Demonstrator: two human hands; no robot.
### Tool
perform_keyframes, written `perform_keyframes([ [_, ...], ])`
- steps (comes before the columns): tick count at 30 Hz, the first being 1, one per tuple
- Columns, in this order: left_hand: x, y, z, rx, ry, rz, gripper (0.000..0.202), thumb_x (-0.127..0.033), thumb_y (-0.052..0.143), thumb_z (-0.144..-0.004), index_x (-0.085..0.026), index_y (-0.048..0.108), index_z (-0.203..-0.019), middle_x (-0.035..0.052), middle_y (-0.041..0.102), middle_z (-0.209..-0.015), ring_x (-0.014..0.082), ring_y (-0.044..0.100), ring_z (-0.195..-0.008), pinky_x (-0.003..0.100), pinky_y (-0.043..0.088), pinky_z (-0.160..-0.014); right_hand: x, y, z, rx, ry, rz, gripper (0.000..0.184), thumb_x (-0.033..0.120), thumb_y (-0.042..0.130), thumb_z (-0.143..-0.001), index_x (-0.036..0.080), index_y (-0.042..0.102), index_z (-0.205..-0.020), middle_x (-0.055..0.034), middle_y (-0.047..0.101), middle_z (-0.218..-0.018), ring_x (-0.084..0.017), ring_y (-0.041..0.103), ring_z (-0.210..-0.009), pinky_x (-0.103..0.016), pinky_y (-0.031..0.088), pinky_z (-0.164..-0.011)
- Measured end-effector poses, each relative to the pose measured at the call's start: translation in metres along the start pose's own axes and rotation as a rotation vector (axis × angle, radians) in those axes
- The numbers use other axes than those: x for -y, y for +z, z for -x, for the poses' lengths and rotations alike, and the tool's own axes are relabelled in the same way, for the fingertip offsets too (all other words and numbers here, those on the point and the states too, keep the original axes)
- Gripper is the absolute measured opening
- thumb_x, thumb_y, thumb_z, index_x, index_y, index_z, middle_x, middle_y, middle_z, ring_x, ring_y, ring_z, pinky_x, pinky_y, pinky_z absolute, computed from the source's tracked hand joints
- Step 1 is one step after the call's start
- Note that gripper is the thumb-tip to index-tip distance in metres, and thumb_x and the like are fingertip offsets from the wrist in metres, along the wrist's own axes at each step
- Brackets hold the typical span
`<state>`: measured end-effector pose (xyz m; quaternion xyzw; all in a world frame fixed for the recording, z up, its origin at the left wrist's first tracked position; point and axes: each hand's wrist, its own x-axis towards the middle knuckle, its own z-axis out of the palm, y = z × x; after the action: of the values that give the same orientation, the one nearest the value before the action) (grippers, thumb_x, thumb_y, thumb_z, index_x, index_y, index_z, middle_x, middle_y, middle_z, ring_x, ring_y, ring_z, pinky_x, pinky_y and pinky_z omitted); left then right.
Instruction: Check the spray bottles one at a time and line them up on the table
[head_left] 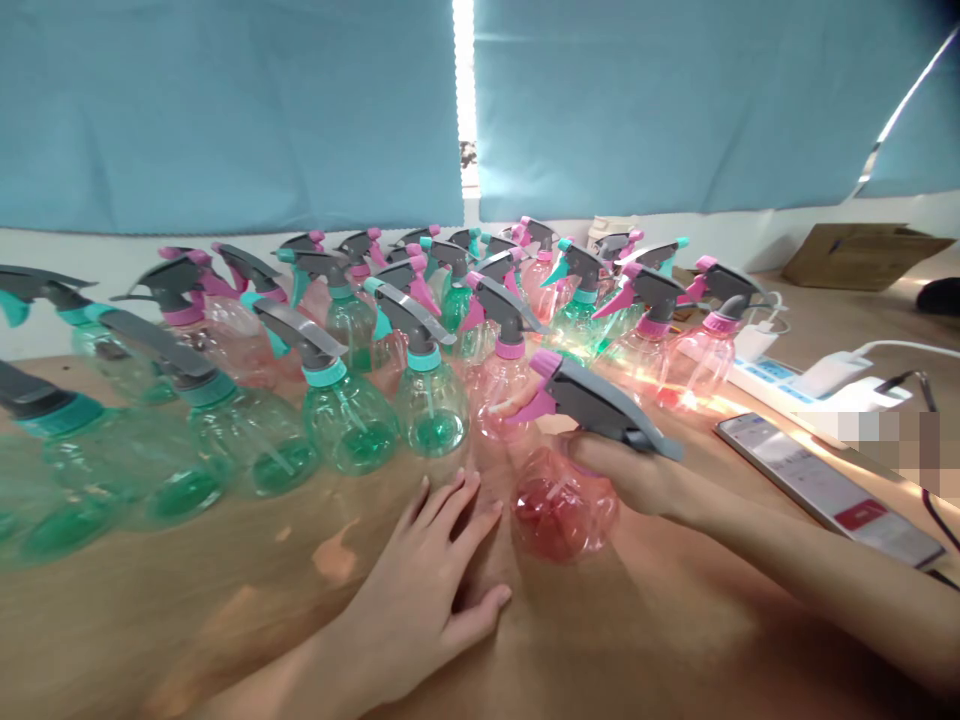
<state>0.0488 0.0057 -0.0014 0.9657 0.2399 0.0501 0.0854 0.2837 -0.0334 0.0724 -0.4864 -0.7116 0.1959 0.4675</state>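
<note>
My right hand (619,465) is wrapped round the neck of a pink spray bottle (562,510), just under its grey head with a pink nozzle and trigger. The bottle is see-through and looks close to the table; whether its base touches cannot be told. My left hand (431,575) lies flat on the tabletop with fingers spread, left of that bottle and holding nothing. Just beyond its fingertips stands a green spray bottle (433,405) with a turquoise collar. Another pink spray bottle (506,385) stands behind the held one, partly covered.
Several more green and pink spray bottles (349,420) crowd the wooden table (300,620) from the left edge to the back. At right are a phone (825,490), a white power strip (787,385) with chargers and cables, and a cardboard box (855,255). Blue curtains (225,110) hang behind.
</note>
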Motion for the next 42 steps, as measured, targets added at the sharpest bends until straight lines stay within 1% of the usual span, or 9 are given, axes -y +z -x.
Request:
perform_keyframes([
  [3,0.001,0.000,0.000,-0.022,0.007,0.022,0.058,-0.041,0.059,-0.091,-0.020,0.047,-0.143,0.0134,0.034,-0.155,0.0359,0.032,-0.141,0.059,0.030,-0.111,-0.002,0.000,0.001,0.046,-0.031,-0.038,0.031,0.004,0.048,-0.077,0.026,0.059,-0.096,0.0029,0.054,-0.084,-0.012,0.042,-0.062,-0.028,0.035,-0.057],
  [5,0.000,0.000,0.001,-0.025,0.009,0.035,0.057,-0.041,0.059,-0.091,-0.020,0.048,-0.143,0.0133,0.035,-0.155,0.0362,0.033,-0.141,0.059,0.029,-0.111,-0.006,0.001,0.001,0.050,-0.008,-0.059,0.031,0.008,0.050,-0.078,0.026,0.063,-0.100,0.0014,0.057,-0.087,-0.013,0.047,-0.065,-0.028,0.038,-0.059],
  [10,-0.001,-0.001,0.000,-0.028,0.009,0.034,0.056,-0.040,0.059,-0.090,-0.020,0.050,-0.141,0.0136,0.036,-0.155,0.0360,0.033,-0.140,0.058,0.027,-0.112,-0.020,0.006,0.004,0.016,0.019,-0.133,0.048,0.007,0.049,-0.078,0.031,0.063,-0.117,0.0012,0.057,-0.086,-0.014,0.050,-0.066,-0.029,0.045,-0.064],
  [12,-0.001,0.000,0.000,-0.037,0.008,0.040,0.056,-0.040,0.060,-0.090,-0.020,0.050,-0.141,0.0129,0.036,-0.154,0.0360,0.034,-0.140,0.058,0.028,-0.112,-0.022,0.008,0.004,0.020,0.016,-0.167,0.050,0.007,0.049,-0.077,0.031,0.063,-0.118,0.0002,0.059,-0.090,-0.017,0.055,-0.075,-0.032,0.049,-0.072],
  [15,0.000,0.000,0.001,-0.043,0.009,0.039,0.056,-0.040,0.060,-0.090,-0.021,0.049,-0.141,0.0122,0.036,-0.155,0.0358,0.034,-0.140,0.057,0.029,-0.112,-0.022,0.009,0.004,0.014,-0.003,-0.191,0.050,0.007,0.049,-0.077,0.032,0.064,-0.117,-0.0004,0.062,-0.101,-0.019,0.058,-0.087,-0.034,0.050,-0.081],
  [21,-0.001,0.000,0.000,-0.015,0.010,0.023,0.057,-0.040,0.058,-0.091,-0.020,0.048,-0.142,0.0139,0.035,-0.155,0.0354,0.033,-0.141,0.059,0.029,-0.111,-0.019,0.007,0.004,0.034,0.008,-0.231,0.052,0.005,0.050,-0.078,0.035,0.065,-0.118,0.0018,0.065,-0.108,-0.017,0.060,-0.094,-0.034,0.049,-0.090],
  [28,0.000,0.002,0.001,-0.036,0.013,0.040,0.057,-0.040,0.059,-0.090,-0.021,0.047,-0.143,0.0123,0.035,-0.155,0.0351,0.032,-0.141,0.057,0.028,-0.112,-0.014,0.006,0.003,0.045,0.029,-0.264,0.051,0.004,0.049,-0.078,0.033,0.064,-0.118,0.0005,0.066,-0.113,-0.017,0.064,-0.093,-0.034,0.050,-0.084],
  [35,0.000,0.001,0.001,-0.034,0.007,0.037,0.057,-0.040,0.059,-0.090,-0.021,0.048,-0.142,0.0127,0.035,-0.155,0.0361,0.033,-0.141,0.058,0.029,-0.112,-0.018,0.007,0.004,0.037,0.072,-0.243,0.041,0.009,0.052,-0.082,0.032,0.062,-0.115,0.0000,0.068,-0.097,-0.018,0.064,-0.083,-0.030,0.048,-0.071],
  [42,0.000,0.002,0.001,-0.022,0.011,0.015,0.057,-0.041,0.058,-0.091,-0.020,0.047,-0.143,0.0133,0.034,-0.155,0.0344,0.031,-0.142,0.058,0.028,-0.112,-0.017,0.007,0.005,0.036,0.052,-0.251,0.041,0.004,0.049,-0.077,0.034,0.061,-0.103,0.0036,0.063,-0.089,-0.016,0.060,-0.076,-0.027,0.043,-0.064],
])
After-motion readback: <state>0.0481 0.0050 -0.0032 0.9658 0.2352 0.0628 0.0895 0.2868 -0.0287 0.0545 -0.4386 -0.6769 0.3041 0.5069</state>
